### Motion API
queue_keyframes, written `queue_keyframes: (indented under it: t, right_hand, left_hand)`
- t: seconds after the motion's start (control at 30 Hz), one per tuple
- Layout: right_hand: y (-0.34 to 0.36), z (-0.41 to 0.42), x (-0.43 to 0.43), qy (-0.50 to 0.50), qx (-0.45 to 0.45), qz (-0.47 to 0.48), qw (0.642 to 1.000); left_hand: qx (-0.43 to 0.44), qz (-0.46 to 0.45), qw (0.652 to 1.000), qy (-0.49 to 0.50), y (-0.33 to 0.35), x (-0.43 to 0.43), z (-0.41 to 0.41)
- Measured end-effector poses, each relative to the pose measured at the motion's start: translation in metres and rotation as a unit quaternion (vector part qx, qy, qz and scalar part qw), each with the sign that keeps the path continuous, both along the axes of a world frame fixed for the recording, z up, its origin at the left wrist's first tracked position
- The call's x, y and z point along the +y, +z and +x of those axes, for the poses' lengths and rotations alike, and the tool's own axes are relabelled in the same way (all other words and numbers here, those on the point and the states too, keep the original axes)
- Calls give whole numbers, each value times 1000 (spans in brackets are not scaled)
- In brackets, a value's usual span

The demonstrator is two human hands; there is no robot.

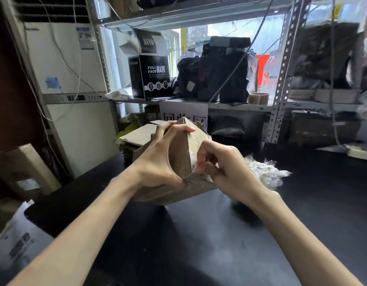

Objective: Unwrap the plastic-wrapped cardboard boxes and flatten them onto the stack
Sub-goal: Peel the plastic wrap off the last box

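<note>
Step in hand, as I read it: stripping the last plastic off the cardboard box (182, 149) before collapsing it.

- Box is held in the air above the black desk (199, 234), tilted, one vertical corner edge facing the camera, top flaps open and ragged.
- Left hand (157, 159) grips the box from its left side: fingers hooked over the top edge, thumb braced at the lower front corner.
- Right hand (219, 168) has its fingers curled and pinches what looks like a film strip (192, 161), clear and whitish, on the right face just beside that corner edge. Film or tape, can't tell.
- Box sits between both hands, touching both.

Doing it well:
- Keep the left-hand brace firm and peel along the face, not outward, so the film comes off in one piece rather than tearing.
- Check the underside for tape; it's hidden here.
- Once bare, push opposite corners together to flatten.

Crumpled plastic wrap (265, 172) lies on the desk to the right, near the right hand. The flattened cardboard stack (137, 135) is behind the box at the far left of the desk, so the drop-off is a short reach forward.
</note>
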State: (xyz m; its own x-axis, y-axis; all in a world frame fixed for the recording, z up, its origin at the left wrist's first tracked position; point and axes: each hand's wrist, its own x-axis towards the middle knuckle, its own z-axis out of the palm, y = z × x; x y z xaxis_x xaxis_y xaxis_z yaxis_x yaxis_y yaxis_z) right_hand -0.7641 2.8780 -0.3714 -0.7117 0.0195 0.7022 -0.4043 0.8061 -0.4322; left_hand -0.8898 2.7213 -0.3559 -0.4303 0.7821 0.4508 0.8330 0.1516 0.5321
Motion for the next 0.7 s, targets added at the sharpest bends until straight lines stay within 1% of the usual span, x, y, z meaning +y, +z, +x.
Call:
queue_keyframes:
  t: [0.1, 0.13, 0.2, 0.23, 0.33, 0.43, 0.53, 0.63, 0.7]
  right_hand:
    - [-1, 4, -2, 18, 29, -112, 993]
    - [-1, 5, -1, 12, 42, -133, 990]
    - [1, 5, 4, -12, 58, -120, 991]
    - [1, 5, 7, -3, 56, -120, 991]
    - [-3, 2, 5, 58, 12, -153, 986]
    - [-10, -3, 1, 58, 16, -190, 980]
    - [-14, -6, -1, 31, 16, -163, 986]
    - [-16, -6, -6, 14, 22, -76, 997]
    - [-15, -5, -7, -6, 34, -36, 999]
  left_hand:
    - [-13, -1, 1000, 18, 1, -1, -1]
    - [-18, 0, 1000, 23, 2, -2, -3]
    - [-22, 1, 1000, 20, 1, -5, -4]
    - [-23, 2, 1000, 15, 1, -5, -4]
    - [-28, 5, 999, 20, 0, -5, -2]
    - [-32, 16, 999, 27, -2, -7, -3]
    - [-35, 23, 999, 24, -4, -10, -6]
    - [-30, 23, 999, 18, -6, -12, -6]
    - [-28, 22, 999, 15, -5, -14, -8]
